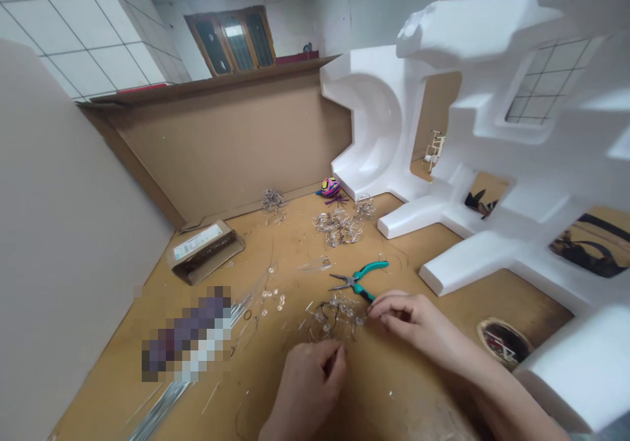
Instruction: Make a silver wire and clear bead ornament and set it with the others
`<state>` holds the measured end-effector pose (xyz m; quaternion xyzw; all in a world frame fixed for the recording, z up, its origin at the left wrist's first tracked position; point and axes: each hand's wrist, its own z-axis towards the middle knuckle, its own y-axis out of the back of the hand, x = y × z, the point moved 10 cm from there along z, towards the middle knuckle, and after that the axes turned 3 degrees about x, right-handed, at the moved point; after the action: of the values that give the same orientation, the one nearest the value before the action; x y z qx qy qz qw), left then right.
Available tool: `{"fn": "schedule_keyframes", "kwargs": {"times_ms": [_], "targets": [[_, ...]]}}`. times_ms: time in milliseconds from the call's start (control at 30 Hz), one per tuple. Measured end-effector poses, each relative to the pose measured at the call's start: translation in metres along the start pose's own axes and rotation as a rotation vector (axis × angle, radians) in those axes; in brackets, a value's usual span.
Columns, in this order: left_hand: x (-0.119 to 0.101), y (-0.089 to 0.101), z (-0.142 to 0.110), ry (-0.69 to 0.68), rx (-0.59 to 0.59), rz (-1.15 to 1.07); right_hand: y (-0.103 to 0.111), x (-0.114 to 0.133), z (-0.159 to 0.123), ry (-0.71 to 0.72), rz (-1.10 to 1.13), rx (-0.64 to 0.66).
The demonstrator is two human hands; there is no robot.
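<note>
My left hand (311, 378) is closed at the lower middle, thumb and fingers pinched; whatever is between them is too small or hidden to make out. My right hand (401, 317) is curled with its fingertips together beside the lower handle of the pliers (355, 279); I cannot tell whether it touches that handle or what it pinches. Those pliers have teal handles and narrow jaws, and lie spread on the table. Just beyond my left hand sits a tangle of bent wire with clear beads (339, 314). Loose clear discs or beads (274, 296) lie to its left.
More wire pieces (339, 226) are heaped farther back near a colourful patterned object (331, 187). An open small carton (205, 251) stands left, above a bundle of straight wires (165, 409). White foam packing (462, 254) fills the right; a round container (504, 341) sits beside it.
</note>
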<state>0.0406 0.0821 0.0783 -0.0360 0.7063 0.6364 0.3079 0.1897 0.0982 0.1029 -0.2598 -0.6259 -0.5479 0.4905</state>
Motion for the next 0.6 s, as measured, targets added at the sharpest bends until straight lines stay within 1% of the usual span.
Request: {"fn": "schedule_keyframes", "kwargs": {"times_ms": [67,167,267,367,467,600], "targets": [[-0.005,-0.010,0.000,-0.003,0.070,0.032,-0.008,-0.006,0.000,-0.021,-0.076,0.026],[-0.006,-0.011,0.000,0.016,0.062,0.056,-0.021,-0.017,0.002,-0.056,-0.102,0.058],[-0.001,-0.008,0.000,0.066,0.039,0.080,-0.028,-0.024,0.004,-0.085,-0.106,0.052],[0.004,-0.005,0.000,0.104,0.032,0.108,-0.031,-0.018,0.007,-0.059,-0.163,0.027],[0.003,-0.005,0.001,0.087,0.025,0.123,-0.037,-0.009,0.010,-0.016,-0.257,0.040],[0.001,-0.009,0.001,0.064,0.017,0.153,-0.041,-0.002,0.014,-0.028,-0.448,0.023]]}}
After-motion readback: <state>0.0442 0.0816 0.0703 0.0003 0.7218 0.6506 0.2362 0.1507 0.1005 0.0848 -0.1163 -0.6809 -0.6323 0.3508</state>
